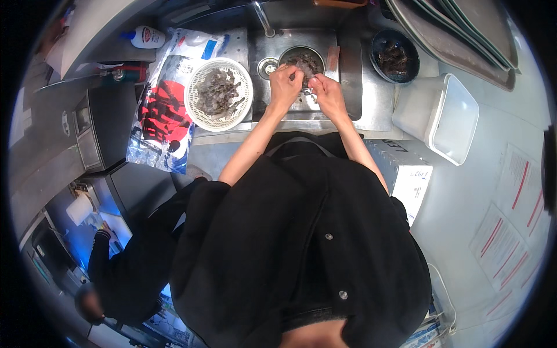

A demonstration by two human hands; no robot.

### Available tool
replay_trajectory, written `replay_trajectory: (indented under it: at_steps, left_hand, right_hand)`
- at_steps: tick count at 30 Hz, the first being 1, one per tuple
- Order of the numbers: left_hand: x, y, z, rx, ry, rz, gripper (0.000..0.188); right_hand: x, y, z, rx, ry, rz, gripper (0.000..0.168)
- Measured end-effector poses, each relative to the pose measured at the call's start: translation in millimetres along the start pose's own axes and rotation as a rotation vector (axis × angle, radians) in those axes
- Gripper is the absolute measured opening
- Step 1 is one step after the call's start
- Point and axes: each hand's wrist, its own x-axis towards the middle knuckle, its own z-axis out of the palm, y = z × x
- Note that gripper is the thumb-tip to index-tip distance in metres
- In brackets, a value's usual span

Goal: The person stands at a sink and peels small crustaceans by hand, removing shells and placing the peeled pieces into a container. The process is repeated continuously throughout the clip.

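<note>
Over a round metal bowl (322, 61) in the steel sink, my left hand (285, 85) and my right hand (327, 92) are close together, fingertips pinched. Between them is a greyish raw shrimp (307, 68), partly hidden by my fingers. More shrimp (300, 58) lie in the bowl below. To the left, a white plastic colander (192, 108) holds a heap of grey shrimp (217, 93). On the right, a dark bowl (377, 71) contains brownish pieces that look like shrimp shells or heads (394, 58).
The sink (350, 98) has a faucet (265, 21) and a drain (267, 68). A printed plastic bag (167, 113) lies under the colander's left side, near a pump bottle (148, 37). At right are a white tub (454, 119) and stacked trays (457, 43). Another person (135, 265) is behind, left.
</note>
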Motion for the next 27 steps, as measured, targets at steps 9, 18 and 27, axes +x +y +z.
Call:
replay_trajectory:
  at_steps: [9, 18, 27]
  left_hand:
    - [-5, -13, -1, -0.626, -0.524, -0.725, 0.031]
    - [2, -3, 23, -0.458, -0.371, -0.344, 0.014]
    - [11, 12, 15, -0.100, -0.196, 0.091, 0.010]
  right_hand:
    - [-1, -5, -17, 0.593, -0.141, 0.248, 0.019]
    - [8, 15, -9, 0.409, -0.096, 0.322, 0.025]
    - [5, -3, -26, 0.648, -0.167, 0.341, 0.025]
